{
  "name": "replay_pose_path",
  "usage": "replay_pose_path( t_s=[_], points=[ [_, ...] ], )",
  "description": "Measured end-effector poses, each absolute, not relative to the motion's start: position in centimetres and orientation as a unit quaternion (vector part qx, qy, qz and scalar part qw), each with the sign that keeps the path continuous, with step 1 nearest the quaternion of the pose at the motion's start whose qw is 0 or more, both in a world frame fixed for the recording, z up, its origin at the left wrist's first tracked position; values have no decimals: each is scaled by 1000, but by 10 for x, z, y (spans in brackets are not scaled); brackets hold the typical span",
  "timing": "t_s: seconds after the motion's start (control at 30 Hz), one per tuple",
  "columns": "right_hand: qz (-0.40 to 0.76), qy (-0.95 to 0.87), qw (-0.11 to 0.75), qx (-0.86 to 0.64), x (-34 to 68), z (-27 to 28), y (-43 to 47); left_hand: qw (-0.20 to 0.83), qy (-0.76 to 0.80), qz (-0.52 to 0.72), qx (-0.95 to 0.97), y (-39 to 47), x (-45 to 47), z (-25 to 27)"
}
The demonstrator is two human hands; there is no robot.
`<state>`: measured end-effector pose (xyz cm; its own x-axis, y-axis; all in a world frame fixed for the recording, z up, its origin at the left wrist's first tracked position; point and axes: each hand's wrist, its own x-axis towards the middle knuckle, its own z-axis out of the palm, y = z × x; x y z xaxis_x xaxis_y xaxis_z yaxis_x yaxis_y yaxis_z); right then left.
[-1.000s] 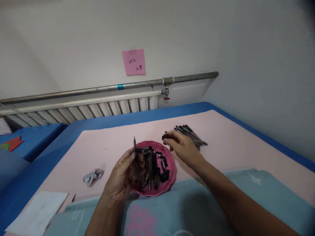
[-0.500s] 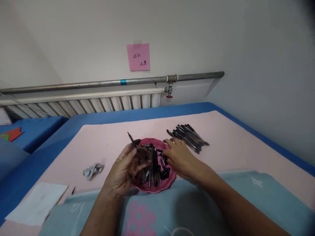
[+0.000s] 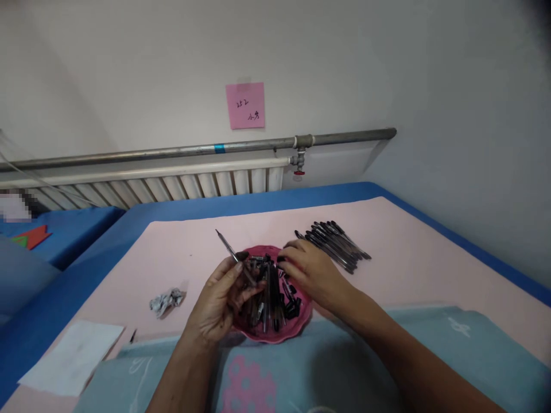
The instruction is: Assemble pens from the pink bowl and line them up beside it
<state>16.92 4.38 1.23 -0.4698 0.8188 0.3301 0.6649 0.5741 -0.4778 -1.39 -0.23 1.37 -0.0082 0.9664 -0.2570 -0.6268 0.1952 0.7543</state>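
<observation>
My left hand (image 3: 221, 298) is closed around an uncapped pen (image 3: 233, 252), whose thin tip points up and to the left. It is over the left side of a pink scalloped dish (image 3: 301, 327). Clear pen barrels and dark pen parts (image 3: 271, 292) lie in the dish, with small black pieces (image 3: 293, 307) at its right side. My right hand (image 3: 312, 269) is above the dish's right rim, fingers curled together. Something dark shows at its fingertips; whether it is a small part or ink stain is unclear.
Several capped black pens (image 3: 333, 244) lie in a row beyond my right hand. On the left are crumpled paper (image 3: 167, 301), a white sheet (image 3: 71, 358) and a small dark piece (image 3: 133, 335). A pink cover (image 3: 400, 252) lies over the blue tabletop (image 3: 258, 198), below a radiator (image 3: 206, 184).
My right hand has lifted slightly out of the dish's right side and shifted left, toward the pen. The pen in my left hand tilts a little farther left. The view has shifted slightly.
</observation>
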Motion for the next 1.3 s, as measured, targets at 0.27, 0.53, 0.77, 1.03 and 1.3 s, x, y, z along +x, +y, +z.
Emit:
replay_pose_path(
  t_s=[0.27, 0.53, 0.77, 1.03, 1.3],
  points=[
    [424, -725, 380, -388, 146, 16, 23, 651, 374, 623, 220, 1, -14, 7],
    [409, -722, 390, -398, 143, 13, 20, 632, 385, 627, 242, 0, -11, 8],
    [340, -752, 404, -395, 142, 11, 17, 618, 402, 630, 246, -1, -10, 7],
    [304, -760, 410, -402, 141, 7, 15, 614, 402, 630, 252, -2, -9, 8],
    [429, -708, 383, -410, 139, 7, 16, 628, 412, 612, 249, -2, -13, 5]
  ],
)
